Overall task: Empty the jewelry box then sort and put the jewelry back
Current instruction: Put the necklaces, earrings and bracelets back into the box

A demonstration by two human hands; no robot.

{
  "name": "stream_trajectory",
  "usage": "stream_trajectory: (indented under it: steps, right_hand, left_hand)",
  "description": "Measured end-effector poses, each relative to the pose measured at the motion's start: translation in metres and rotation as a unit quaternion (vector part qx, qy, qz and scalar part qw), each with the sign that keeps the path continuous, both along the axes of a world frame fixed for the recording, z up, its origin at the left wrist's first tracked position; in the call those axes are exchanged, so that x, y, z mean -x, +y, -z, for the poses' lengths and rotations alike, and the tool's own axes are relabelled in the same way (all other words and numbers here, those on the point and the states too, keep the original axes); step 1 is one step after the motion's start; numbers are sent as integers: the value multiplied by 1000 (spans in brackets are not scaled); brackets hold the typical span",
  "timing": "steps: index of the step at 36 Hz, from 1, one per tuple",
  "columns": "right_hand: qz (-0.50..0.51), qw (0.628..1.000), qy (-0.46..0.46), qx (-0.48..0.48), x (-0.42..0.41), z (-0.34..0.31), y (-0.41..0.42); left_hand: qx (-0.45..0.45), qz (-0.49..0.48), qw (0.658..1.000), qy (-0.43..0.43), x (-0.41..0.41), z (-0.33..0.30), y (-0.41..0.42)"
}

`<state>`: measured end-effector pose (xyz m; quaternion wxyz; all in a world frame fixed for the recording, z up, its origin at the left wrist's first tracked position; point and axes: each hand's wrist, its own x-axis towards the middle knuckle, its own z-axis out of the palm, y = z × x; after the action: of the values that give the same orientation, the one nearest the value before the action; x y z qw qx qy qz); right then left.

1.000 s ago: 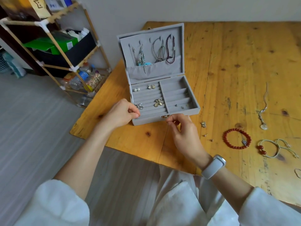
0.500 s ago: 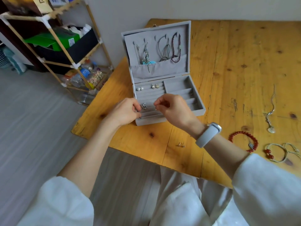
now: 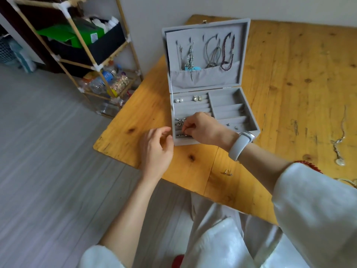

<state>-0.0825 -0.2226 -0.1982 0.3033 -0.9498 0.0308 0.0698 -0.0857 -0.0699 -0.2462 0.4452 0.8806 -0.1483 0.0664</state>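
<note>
From the head camera I see the grey jewelry box point(image 3: 249, 120) standing open near the left corner of the wooden table point(image 3: 289, 74). Its raised lid point(image 3: 204, 55) holds hanging necklaces point(image 3: 228, 51) and long earrings point(image 3: 190, 59) above a fabric pocket. In the box's ring-roll section, on the left side, a pair of pearl studs point(image 3: 179, 100) and a pair of heart-shaped studs point(image 3: 197, 98) sit in the back row, with a cluster of silver pieces point(image 3: 180, 121) farther forward. The front right compartment of the box holds two small studs point(image 3: 231, 126).

My right hand point(image 3: 204, 128), a pale watch point(image 3: 241, 145) at its wrist, reaches over the box's front rolls, fingertips pinched on a small metal piece point(image 3: 181, 135) in the front row; I cannot tell what kind it is. My left hand point(image 3: 156, 149) hovers just left of the box's front corner, fingers loosely curled and half open, holding nothing.

Half a second ago the left hand was pressed against the box front; it has now drawn back. The right hand has dropped from the middle rolls to the front row.

A pendant necklace point(image 3: 339, 147) lies on the table well right of the box.
</note>
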Motion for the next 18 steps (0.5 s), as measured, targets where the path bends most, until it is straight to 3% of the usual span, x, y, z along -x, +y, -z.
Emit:
stream_trajectory:
  steps: [10, 18]
  right_hand:
    - [19, 997, -31, 75, -3, 7, 6]
    - [29, 994, -70, 81, 2, 9, 10]
  left_hand:
    - [-16, -3, 1000, -20, 0, 2, 1]
    - [-24, -6, 999, -26, -1, 3, 0]
